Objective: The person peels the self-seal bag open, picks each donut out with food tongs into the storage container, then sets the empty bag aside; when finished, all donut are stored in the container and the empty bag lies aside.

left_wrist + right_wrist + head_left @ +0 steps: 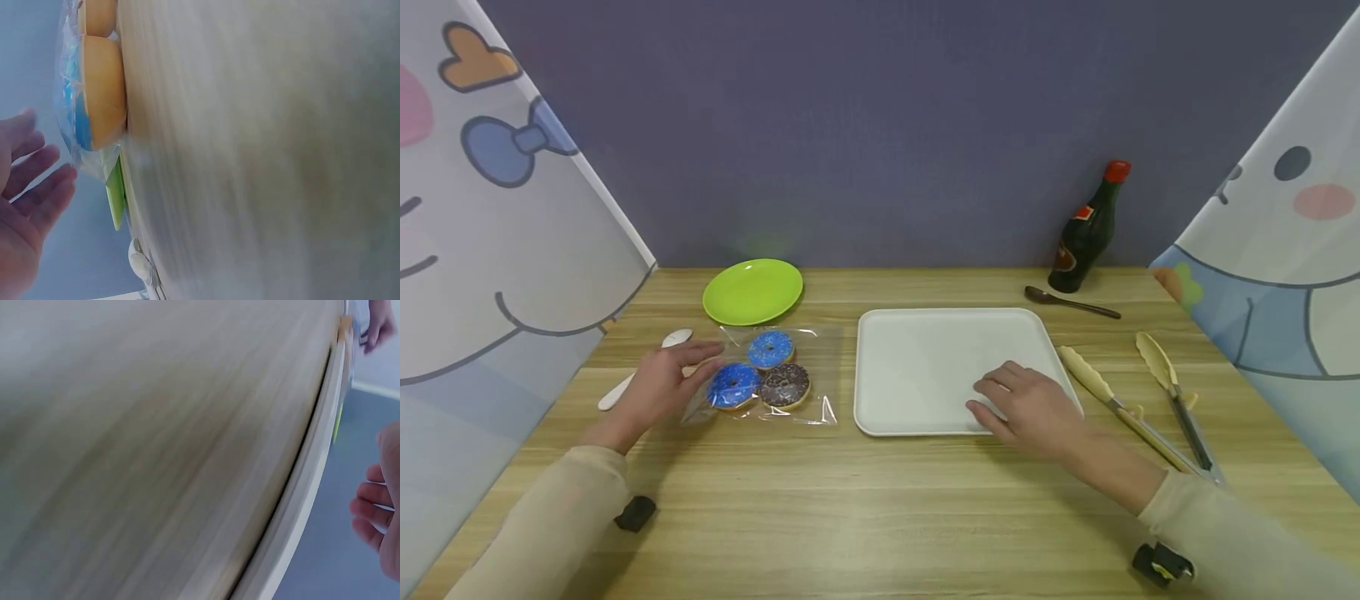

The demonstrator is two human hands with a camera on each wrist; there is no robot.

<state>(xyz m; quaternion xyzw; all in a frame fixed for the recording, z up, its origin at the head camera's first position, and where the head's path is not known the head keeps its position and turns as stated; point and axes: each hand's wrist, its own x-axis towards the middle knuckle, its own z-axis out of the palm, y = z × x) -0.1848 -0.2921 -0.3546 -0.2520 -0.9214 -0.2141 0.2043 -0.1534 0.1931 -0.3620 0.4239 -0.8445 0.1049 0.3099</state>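
Observation:
A clear plastic bag [822, 367] lies on the table with three toy donuts inside: a light blue one [762, 343], a darker blue one [724, 388] and a brown one [785, 392]. At the bag's left edge hovers my left hand [672, 377], fingers loosely bent and nothing held. In the left wrist view those fingers [47, 197] stand beside the bagged donut [106, 94]. Over the right part of a white tray [917, 371] hangs my right hand [1030, 410], its fingers relaxed and holding nothing. The right wrist view shows it above the tray rim [312, 475].
A green plate [752, 292] sits behind the bag, and a white spoon [676, 337] lies partly hidden behind my left hand. To the right are tongs [1161, 362], a dark spoon [1078, 305] and a dark green bottle [1086, 233]. Printed panels flank the table.

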